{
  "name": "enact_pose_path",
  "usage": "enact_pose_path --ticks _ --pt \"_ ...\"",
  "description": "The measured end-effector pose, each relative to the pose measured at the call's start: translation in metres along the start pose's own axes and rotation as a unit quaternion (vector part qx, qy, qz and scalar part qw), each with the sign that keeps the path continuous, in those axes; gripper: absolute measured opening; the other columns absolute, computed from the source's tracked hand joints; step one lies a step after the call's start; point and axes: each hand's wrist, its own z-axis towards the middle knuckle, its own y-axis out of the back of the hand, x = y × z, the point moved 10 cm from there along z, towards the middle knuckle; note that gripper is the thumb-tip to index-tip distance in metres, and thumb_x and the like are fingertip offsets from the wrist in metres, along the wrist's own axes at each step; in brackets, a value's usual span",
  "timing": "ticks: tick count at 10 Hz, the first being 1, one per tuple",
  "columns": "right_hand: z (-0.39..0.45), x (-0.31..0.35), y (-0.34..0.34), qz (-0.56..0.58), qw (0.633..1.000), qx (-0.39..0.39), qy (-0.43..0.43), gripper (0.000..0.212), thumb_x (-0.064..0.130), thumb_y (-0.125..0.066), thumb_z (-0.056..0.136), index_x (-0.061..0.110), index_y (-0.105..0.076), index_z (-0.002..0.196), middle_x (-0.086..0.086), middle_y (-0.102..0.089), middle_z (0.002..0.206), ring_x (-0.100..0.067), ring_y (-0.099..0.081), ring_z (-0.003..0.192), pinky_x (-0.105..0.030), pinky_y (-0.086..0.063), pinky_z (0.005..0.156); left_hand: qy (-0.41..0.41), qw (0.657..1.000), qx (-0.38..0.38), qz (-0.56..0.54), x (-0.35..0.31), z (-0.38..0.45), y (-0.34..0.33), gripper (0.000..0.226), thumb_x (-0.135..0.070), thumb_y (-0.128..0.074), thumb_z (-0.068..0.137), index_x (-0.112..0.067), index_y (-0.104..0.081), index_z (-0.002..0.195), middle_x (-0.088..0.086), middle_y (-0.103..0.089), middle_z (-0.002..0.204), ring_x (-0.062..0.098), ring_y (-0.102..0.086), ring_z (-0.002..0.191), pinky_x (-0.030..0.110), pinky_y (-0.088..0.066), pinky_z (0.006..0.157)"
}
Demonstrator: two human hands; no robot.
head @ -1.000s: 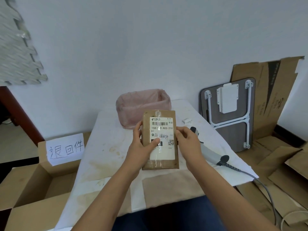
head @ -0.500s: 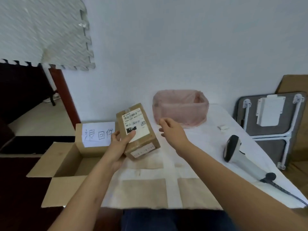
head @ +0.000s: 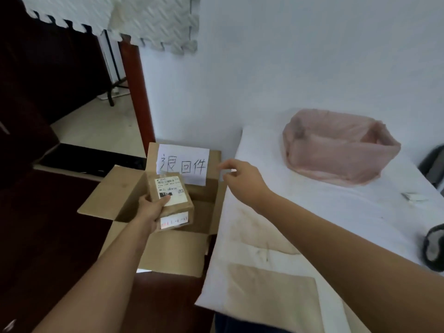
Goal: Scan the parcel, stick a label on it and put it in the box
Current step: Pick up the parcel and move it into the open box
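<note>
My left hand (head: 151, 209) grips a small brown cardboard parcel (head: 174, 205) with a white shipping label on its top face and a smaller label on its near side. The parcel hangs over the opening of a large brown cardboard box (head: 125, 188) that stands on the floor left of the table, flaps spread open, with a handwritten paper sign on its back flap. My right hand (head: 240, 179) hovers empty over the table's left edge, fingers loosely apart, right of the box.
The white-covered table (head: 336, 224) fills the right side. A pink plastic-lined bin (head: 336, 150) stands at its back. The dark scanner head (head: 433, 248) lies at the right edge, with a small white scrap (head: 414, 195) behind it. A red-brown post (head: 137, 92) rises behind the box.
My left hand carried the parcel left from above the table to over the open box. My right hand let go of it and stays near the table's edge. The view swung left.
</note>
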Motion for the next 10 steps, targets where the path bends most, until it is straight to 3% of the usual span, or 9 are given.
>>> enact_pose_path --ticks 1,2,3,4,5,6,7,8,10 --pt "0.016 0.004 -0.02 -0.016 1.0 0.005 0.008 0.034 0.005 -0.042 0.094 0.015 -0.065 0.117 -0.006 -0.063 0.127 -0.018 -0.063 0.099 -0.022 -0.052 0.075 0.035 0.999 0.003 0.023 0.022 0.029 -0.005 0.071 -0.019 -0.075 0.084 -0.008 -0.032 0.139 0.016 -0.061 0.117 0.033 -0.067 0.084 0.046 -0.057 0.065" --pt "0.03 0.005 -0.032 -0.022 1.0 0.005 0.012 0.034 0.003 -0.043 0.094 0.014 -0.066 0.117 -0.003 -0.062 0.13 -0.018 -0.059 0.113 -0.029 -0.048 0.094 0.049 0.995 -0.004 0.091 0.036 0.057 -0.008 0.066 -0.029 -0.079 0.079 -0.011 -0.041 0.131 0.013 -0.066 0.104 0.032 -0.07 0.079 0.053 -0.059 0.076" --pt "0.042 -0.003 -0.035 -0.026 1.0 -0.008 0.007 0.034 0.003 -0.043 0.093 0.017 -0.067 0.113 -0.003 -0.062 0.131 -0.018 -0.06 0.113 -0.028 -0.051 0.088 0.057 0.995 0.005 0.076 0.043 0.079 -0.019 0.048 -0.02 -0.077 0.082 -0.012 -0.045 0.116 0.013 -0.066 0.11 0.032 -0.068 0.083 0.047 -0.058 0.07" --pt "0.049 -0.017 -0.036 -0.032 0.999 -0.008 -0.005 0.033 0.006 -0.043 0.094 0.02 -0.067 0.111 -0.003 -0.064 0.128 -0.018 -0.065 0.095 -0.017 -0.049 0.068 0.051 0.994 0.016 0.091 0.057 0.1 -0.029 0.072 -0.009 -0.077 0.081 -0.009 -0.037 0.141 0.019 -0.059 0.132 0.036 -0.066 0.101 0.044 -0.055 0.074" --pt "0.053 -0.029 -0.035 -0.038 0.999 -0.011 -0.009 0.031 0.008 -0.043 0.095 0.021 -0.067 0.111 -0.003 -0.068 0.118 -0.017 -0.064 0.082 -0.011 -0.045 0.057 0.064 0.992 0.029 0.105 0.078 0.116 -0.034 0.077 -0.001 -0.07 0.085 -0.011 -0.027 0.148 0.021 -0.052 0.139 0.041 -0.058 0.117 0.049 -0.051 0.088" --pt "0.055 -0.033 -0.035 -0.037 0.999 -0.013 -0.007 0.031 0.007 -0.044 0.096 0.019 -0.066 0.112 -0.001 -0.066 0.123 -0.01 -0.061 0.085 -0.008 -0.042 0.059 0.089 0.984 0.042 0.146 0.089 0.123 -0.039 0.072 0.003 -0.066 0.087 -0.012 -0.028 0.147 0.025 -0.053 0.137 0.045 -0.057 0.117 0.058 -0.05 0.093" --pt "0.057 -0.033 -0.034 -0.032 0.999 -0.014 -0.006 0.03 0.008 -0.043 0.096 0.019 -0.066 0.113 -0.002 -0.066 0.123 -0.004 -0.056 0.072 -0.011 -0.041 0.057 0.084 0.97 0.019 0.227 0.086 0.126 -0.035 0.061 0.003 -0.065 0.087 -0.006 -0.035 0.139 0.024 -0.054 0.133 0.045 -0.057 0.115 0.055 -0.053 0.088" --pt "0.057 -0.029 -0.03 -0.02 1.0 -0.02 -0.005 0.033 0.006 -0.042 0.094 0.018 -0.067 0.112 -0.005 -0.067 0.12 -0.009 -0.057 0.071 -0.016 -0.043 0.057 0.06 0.944 -0.015 0.325 0.072 0.121 -0.025 0.054 0.002 -0.068 0.084 -0.001 -0.043 0.131 0.024 -0.055 0.13 0.043 -0.056 0.116 0.054 -0.052 0.091" --pt "0.045 -0.017 -0.013 0.016 0.999 -0.033 0.001 0.034 0.007 -0.041 0.094 0.019 -0.067 0.113 -0.005 -0.066 0.109 -0.014 -0.054 0.059 -0.022 -0.045 0.052 -0.002 0.931 -0.002 0.366 0.044 0.117 -0.03 0.054 -0.007 -0.071 0.081 -0.006 -0.045 0.129 0.02 -0.061 0.124 0.038 -0.063 0.103 0.052 -0.055 0.087"
